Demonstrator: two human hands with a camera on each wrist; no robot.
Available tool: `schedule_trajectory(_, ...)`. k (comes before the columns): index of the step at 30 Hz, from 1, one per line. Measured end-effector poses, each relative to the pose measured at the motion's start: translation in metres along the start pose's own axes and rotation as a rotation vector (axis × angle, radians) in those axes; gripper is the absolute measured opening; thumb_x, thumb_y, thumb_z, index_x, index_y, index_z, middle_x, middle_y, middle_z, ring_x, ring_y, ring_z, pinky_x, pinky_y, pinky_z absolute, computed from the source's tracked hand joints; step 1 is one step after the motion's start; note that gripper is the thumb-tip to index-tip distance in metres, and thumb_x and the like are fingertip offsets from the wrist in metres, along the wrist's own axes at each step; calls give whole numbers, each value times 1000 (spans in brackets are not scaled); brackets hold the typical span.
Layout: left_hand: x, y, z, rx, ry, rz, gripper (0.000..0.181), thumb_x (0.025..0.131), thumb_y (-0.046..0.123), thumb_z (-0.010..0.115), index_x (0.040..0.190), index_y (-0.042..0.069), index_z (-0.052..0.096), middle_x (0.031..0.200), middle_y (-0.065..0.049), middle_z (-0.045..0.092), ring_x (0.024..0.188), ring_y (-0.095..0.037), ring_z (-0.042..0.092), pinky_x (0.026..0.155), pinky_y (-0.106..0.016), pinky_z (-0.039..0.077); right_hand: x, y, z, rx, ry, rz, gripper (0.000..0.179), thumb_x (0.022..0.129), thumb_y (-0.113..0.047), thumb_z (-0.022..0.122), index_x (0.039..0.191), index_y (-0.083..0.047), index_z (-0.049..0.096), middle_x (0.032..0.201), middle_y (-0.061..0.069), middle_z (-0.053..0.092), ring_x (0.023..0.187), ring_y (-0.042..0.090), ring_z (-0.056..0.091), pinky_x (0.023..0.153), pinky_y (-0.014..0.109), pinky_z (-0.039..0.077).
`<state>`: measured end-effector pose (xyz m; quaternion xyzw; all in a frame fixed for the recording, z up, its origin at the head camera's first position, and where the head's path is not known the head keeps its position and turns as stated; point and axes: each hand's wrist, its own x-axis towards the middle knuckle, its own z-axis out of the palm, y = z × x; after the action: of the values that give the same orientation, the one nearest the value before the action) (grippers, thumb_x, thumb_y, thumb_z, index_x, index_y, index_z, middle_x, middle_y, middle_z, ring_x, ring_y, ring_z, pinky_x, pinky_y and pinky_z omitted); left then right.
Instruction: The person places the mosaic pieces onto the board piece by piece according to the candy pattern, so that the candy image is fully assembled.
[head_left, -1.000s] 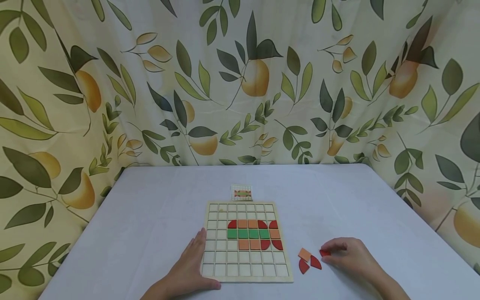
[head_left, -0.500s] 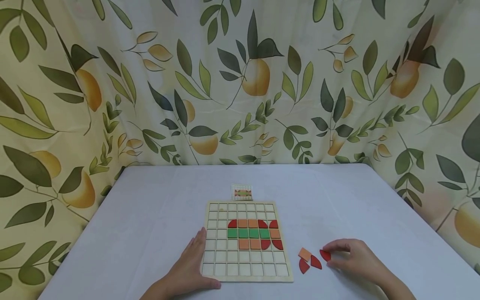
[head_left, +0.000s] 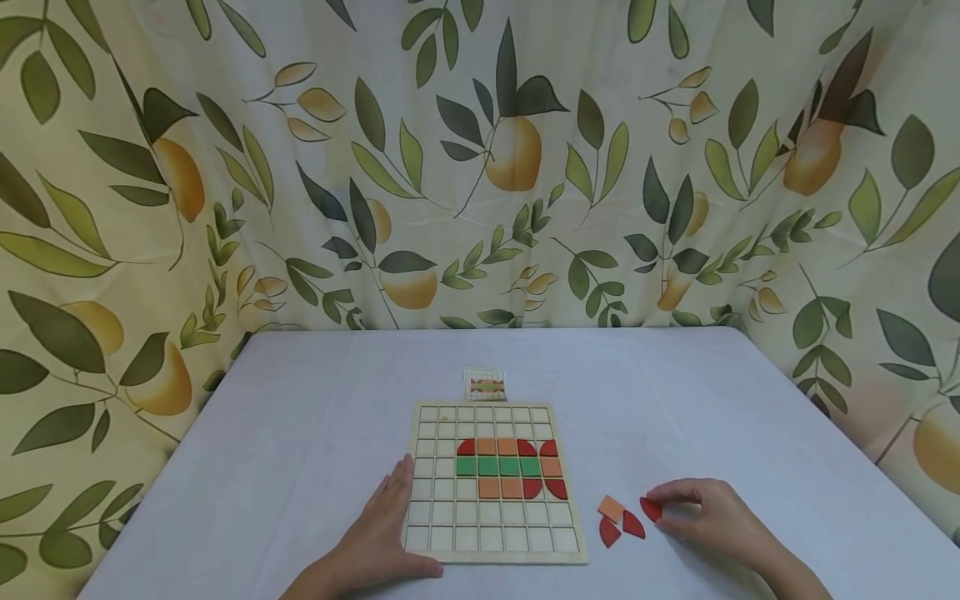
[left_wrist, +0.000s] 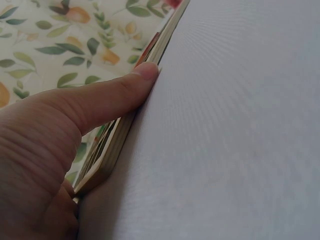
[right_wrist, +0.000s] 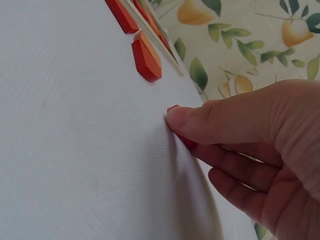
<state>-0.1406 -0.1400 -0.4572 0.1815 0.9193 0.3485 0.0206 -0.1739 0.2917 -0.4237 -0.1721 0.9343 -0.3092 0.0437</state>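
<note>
A wooden grid board (head_left: 495, 557) lies on the white cloth, with red quarter-round, orange square and green square tiles set in its middle and right cells. My left hand (head_left: 371, 529) lies along its left side, fingers extended, the thumb against the front edge. In the left wrist view that thumb (left_wrist: 117, 97) touches the board's rim. To the right of the board, my right hand (head_left: 712, 518) pinches a red quarter-round tile (head_left: 649, 509) between thumb and fingers, low over the cloth. The right wrist view shows only slivers of this tile (right_wrist: 187, 142) past the thumb.
Between the board and my right hand lie an orange square tile (head_left: 611, 507) and two loose red quarter-round tiles, one nearer (head_left: 608, 532) and another beside it (head_left: 633, 524). A small pattern card (head_left: 485, 385) sits behind the board. A leaf-and-fruit print curtain (head_left: 465, 167) hangs beyond the table.
My right hand has shifted slightly to the right and toward me, and more of the pinched red tile's face shows. The left hand and board stay put.
</note>
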Motion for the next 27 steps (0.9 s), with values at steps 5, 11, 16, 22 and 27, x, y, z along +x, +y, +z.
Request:
schedule_trajectory(5,1,0,0,9,-6,-5,134,54,65,75,145,-5,7,151,-19,10,138,-26,8,108,-47,10,4,-4,4,8,26,75,28,71,-17,78,98,-10,71,93,-3,68,88,13,61,78,37,52)
schedule_trajectory(11,2,-1,1,17,-24,-22,135,53,66,75,145,-3,5,151,-16,8,138,-23,6,109,-36,4,9,-12,9,26,49,82,29,72,-20,78,98,-11,72,93,-3,67,88,14,61,80,41,51)
schedule_trajectory(16,2,0,0,15,-24,-33,134,53,65,76,145,-3,6,151,-17,9,138,-23,7,109,-39,6,15,-19,13,39,47,2,26,74,-21,77,98,-15,71,92,-9,67,86,7,60,80,39,51)
schedule_trajectory(22,3,0,1,24,-29,-47,136,53,68,74,145,-3,5,151,-17,9,138,-26,7,108,-48,11,27,-29,20,81,1,-51,26,75,-24,77,98,-14,71,91,-9,66,86,10,60,76,32,52)
schedule_trajectory(27,2,0,2,20,-34,-46,136,53,68,74,145,-4,5,151,-18,8,138,-27,7,108,-48,10,32,-36,26,102,-21,-81,27,75,-26,76,99,-14,71,92,-9,66,86,11,59,78,36,51)
